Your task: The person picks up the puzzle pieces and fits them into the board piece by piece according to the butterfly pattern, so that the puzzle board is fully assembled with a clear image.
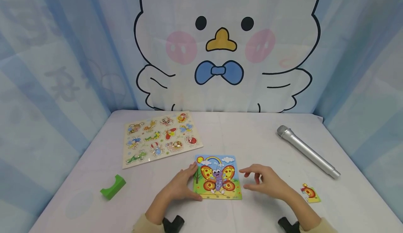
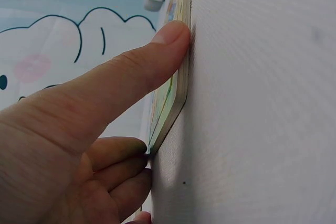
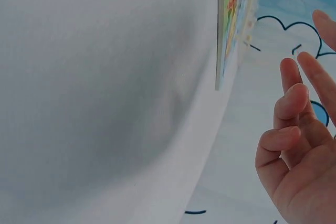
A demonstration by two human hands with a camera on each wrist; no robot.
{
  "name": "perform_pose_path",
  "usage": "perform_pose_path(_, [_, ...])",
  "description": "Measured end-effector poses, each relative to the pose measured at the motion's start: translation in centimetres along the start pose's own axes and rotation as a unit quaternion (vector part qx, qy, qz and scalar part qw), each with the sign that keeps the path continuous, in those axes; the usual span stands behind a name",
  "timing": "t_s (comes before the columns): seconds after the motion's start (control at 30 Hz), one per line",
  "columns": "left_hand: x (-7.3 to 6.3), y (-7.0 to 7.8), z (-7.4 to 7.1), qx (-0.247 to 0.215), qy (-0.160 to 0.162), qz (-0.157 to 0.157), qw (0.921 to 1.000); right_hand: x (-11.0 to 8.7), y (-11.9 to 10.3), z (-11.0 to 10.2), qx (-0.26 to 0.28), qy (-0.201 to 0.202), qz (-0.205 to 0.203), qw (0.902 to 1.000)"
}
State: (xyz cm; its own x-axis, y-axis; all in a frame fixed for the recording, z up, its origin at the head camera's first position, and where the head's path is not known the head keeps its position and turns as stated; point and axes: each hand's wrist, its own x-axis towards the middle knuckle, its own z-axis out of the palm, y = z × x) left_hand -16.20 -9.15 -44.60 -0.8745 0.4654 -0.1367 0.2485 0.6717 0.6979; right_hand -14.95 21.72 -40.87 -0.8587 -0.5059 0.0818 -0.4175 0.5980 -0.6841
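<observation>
A square butterfly puzzle (image 1: 218, 177) with a rainbow and a sun lies flat on the white table. My left hand (image 1: 181, 184) holds it at its left side, thumb at the lower left corner and fingertips farther up the edge. In the left wrist view the thumb (image 2: 170, 32) presses on the puzzle's edge. My right hand (image 1: 264, 180) hovers just right of the puzzle, thumb and fingers apart, with nothing between them. A small snail puzzle piece (image 1: 311, 193) lies beside the right forearm.
At the back left is a wooden insect peg board (image 1: 162, 138). A green arch-shaped block (image 1: 113, 187) sits at the left. A silver microphone (image 1: 308, 152) lies slanted at the right. Behind the table hangs a curtain (image 1: 226, 93) printed with a cartoon bird.
</observation>
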Motion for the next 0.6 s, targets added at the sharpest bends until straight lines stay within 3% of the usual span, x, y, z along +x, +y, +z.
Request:
perform_pose_path(0.33, [0.0,0.2,-0.1,0.000,0.003,0.000,1.0000,-2.6,2.1,-2.2,-0.038,0.084,0.012,0.9956])
perform_pose_path(0.6, [0.0,0.3,-0.1,-0.002,-0.003,-0.006,1.0000,-5.0,3.5,-3.7,-0.052,0.116,0.025,0.9915])
